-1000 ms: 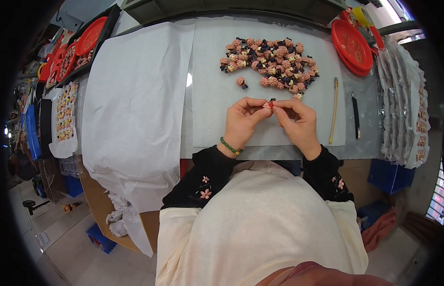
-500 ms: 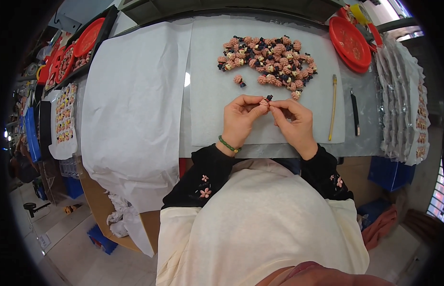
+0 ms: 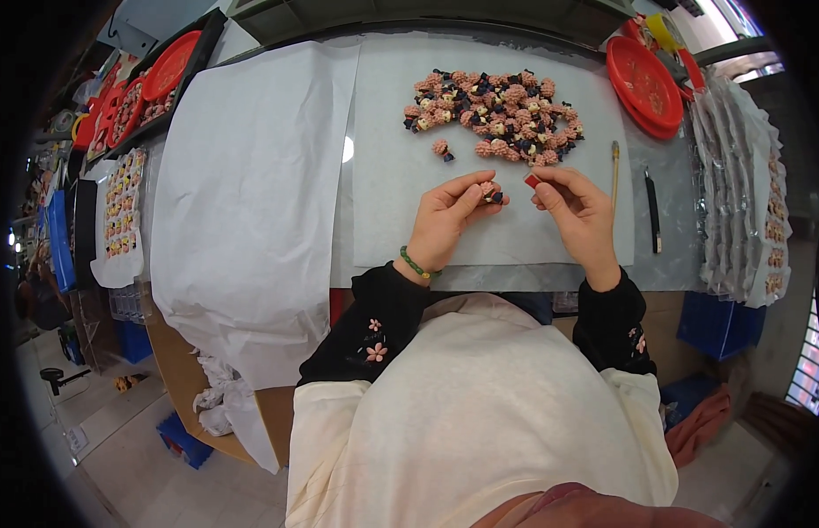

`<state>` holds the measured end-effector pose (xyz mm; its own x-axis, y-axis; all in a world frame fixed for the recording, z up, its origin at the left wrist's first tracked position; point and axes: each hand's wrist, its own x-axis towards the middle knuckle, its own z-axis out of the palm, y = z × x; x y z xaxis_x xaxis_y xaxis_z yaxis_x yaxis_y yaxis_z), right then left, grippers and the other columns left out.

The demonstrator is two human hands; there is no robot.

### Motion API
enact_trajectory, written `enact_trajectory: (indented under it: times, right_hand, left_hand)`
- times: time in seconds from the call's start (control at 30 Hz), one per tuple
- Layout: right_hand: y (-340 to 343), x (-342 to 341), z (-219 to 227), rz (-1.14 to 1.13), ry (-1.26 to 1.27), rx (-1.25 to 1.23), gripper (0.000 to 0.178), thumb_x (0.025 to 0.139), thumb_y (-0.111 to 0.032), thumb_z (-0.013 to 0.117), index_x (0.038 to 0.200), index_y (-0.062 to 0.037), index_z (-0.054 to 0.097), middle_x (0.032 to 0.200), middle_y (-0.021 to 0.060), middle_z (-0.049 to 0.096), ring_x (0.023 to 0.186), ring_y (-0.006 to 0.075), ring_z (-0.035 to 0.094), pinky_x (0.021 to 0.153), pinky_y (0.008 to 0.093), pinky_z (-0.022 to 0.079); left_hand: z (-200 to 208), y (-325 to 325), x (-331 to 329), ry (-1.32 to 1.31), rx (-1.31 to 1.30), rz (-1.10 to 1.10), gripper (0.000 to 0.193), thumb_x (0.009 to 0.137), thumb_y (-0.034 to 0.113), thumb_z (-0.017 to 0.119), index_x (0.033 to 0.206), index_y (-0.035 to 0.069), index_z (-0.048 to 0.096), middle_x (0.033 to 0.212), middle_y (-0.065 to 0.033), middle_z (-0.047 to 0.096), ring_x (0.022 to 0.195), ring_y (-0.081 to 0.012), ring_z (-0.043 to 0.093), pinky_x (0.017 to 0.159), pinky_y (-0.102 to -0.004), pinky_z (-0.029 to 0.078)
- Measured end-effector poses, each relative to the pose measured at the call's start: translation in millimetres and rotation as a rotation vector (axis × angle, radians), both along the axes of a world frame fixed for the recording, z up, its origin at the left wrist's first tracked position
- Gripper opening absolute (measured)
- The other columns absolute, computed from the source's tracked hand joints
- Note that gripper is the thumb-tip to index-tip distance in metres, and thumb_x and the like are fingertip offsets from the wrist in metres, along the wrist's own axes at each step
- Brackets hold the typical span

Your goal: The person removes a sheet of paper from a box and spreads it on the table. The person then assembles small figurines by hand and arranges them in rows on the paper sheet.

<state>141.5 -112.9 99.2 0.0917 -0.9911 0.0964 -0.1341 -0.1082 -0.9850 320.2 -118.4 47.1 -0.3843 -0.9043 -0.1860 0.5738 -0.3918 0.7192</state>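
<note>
White paper on a grey desk, little pink and black figures heaped there, the person's left hand pinching one figure near the heap, right hand pinching a tiny red piece.

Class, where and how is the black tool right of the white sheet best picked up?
Probably mid-handle: pinch the black tool from above with the right hand, once free of the small red piece. It lies flat, long and slim, narrow end pointing away, with grey table along both sides, leaving room to pinch.
</note>
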Motion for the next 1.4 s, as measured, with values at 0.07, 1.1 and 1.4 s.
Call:
enact_trajectory:
  times: [0.07,1.1,1.4]
  right_hand:
    - [-2,2,-3,0.04,0.044,-0.039,0.019,0.083,-0.003,0.054,0.101,0.0023,0.056,0.086,0.0043,0.055,0.072,0.0104,0.055,0.064,0.0207,0.046]
    - [5,23,-21,-0.077,-0.021,0.057,0.011,0.079,-0.002,0.06,0.089,0.0025,0.062,0.076,0.0029,0.057,0.064,0.008,0.052,0.057,0.0193,0.041]
    - [4,26,-12,-0.034,0.173,-0.092,0.012,0.076,0.002,0.06,0.087,0.0017,0.064,0.075,0.0041,0.055,0.067,0.0078,0.05,0.057,0.0188,0.039]
  left_hand:
    - [1,0,0,-0.009,0.008,0.009,0.03,0.09,0.013,0.044,0.115,-0.004,0.047,0.103,-0.0121,0.056,0.092,-0.0218,0.058,0.082,-0.03,0.047]
    - [-5,-1,1,-0.074,-0.053,-0.02,0.034,0.077,0.0,0.061,0.11,-0.004,0.053,0.1,-0.0082,0.059,0.087,-0.0106,0.055,0.076,-0.0225,0.045]
    - [-5,1,0,-0.095,-0.065,0.018,0.035,0.073,-0.004,0.063,0.108,-0.003,0.054,0.099,-0.0092,0.06,0.088,-0.0131,0.056,0.079,-0.0246,0.046]
